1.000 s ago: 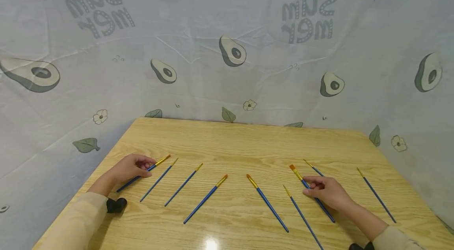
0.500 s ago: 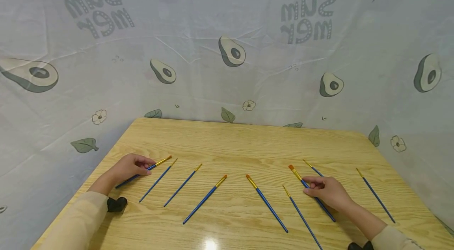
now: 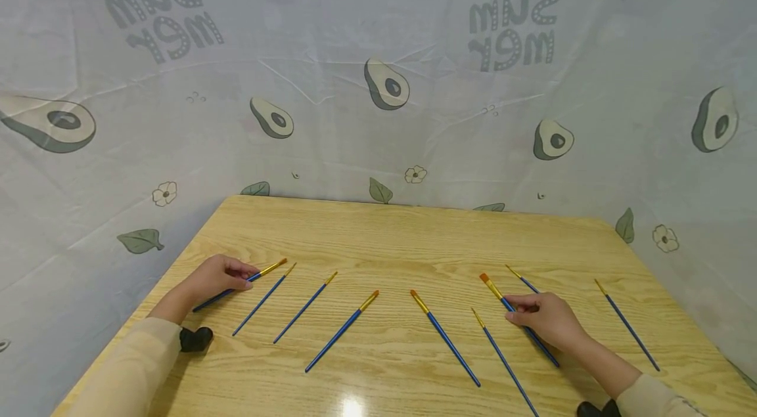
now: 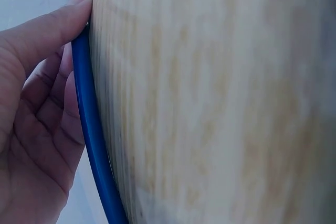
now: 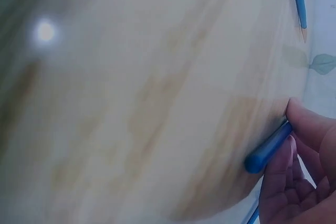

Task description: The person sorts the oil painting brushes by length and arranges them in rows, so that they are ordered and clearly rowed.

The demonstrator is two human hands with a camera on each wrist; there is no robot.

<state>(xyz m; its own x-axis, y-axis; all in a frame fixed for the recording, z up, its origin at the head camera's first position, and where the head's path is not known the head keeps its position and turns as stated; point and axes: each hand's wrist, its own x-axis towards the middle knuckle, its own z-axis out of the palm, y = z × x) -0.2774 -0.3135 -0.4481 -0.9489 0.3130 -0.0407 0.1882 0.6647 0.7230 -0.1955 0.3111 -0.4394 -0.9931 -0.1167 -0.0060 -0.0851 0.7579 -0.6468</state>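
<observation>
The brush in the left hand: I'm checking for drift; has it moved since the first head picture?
Yes, slightly: judged against the neighbouring brush, the held brush has its bristles nearer and its handle end swung forward.

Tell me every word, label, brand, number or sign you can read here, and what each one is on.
"sum mer", mirrored, on two lines: left-hand print on the pale cloth behind the table.
"sum mer", also mirrored, on two lines: right-hand print on that cloth.
Blue paintbrushes: no lettering can be made out.
No brand or number is readable.
</observation>
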